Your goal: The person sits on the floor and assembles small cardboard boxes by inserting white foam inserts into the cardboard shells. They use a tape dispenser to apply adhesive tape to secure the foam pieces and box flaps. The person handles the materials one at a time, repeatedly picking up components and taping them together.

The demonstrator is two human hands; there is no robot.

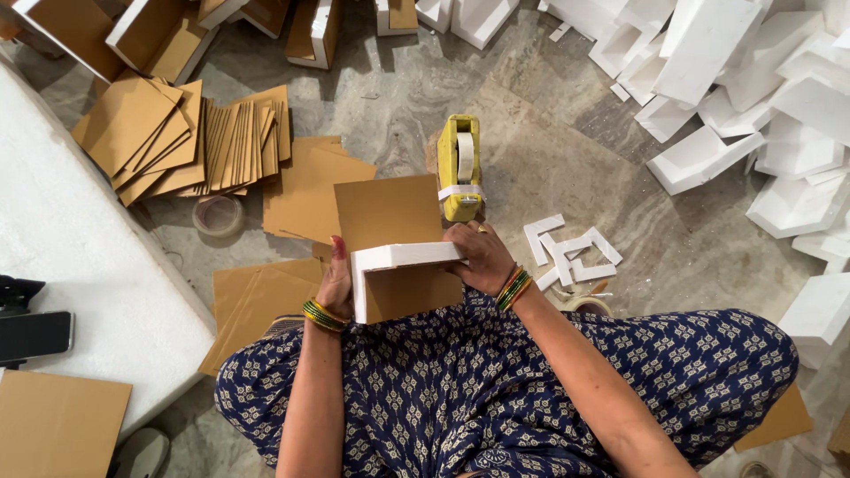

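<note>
Centre of frame: white foam corner piece [398, 265] seated against a brown cardboard square [390, 217] — left hand [336, 281] clasped the left edge, right hand [478, 257] pinched the right end — yellow tape dispenser [459, 168] just above; edges wanted flush, grip firm.

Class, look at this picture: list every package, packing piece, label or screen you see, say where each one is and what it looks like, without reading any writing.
Phone: left edge, on white slab; dark blank screen.
Cardboard squares: upper left floor; brown, fanned stack.
Tape dispenser: centre floor; yellow, white tape.
Foam corner piece: held by left hand and right hand against a brown cardboard sheet; white, L-shaped.
Foam blocks: upper right; white, piled.
Labels: none visible.
</note>
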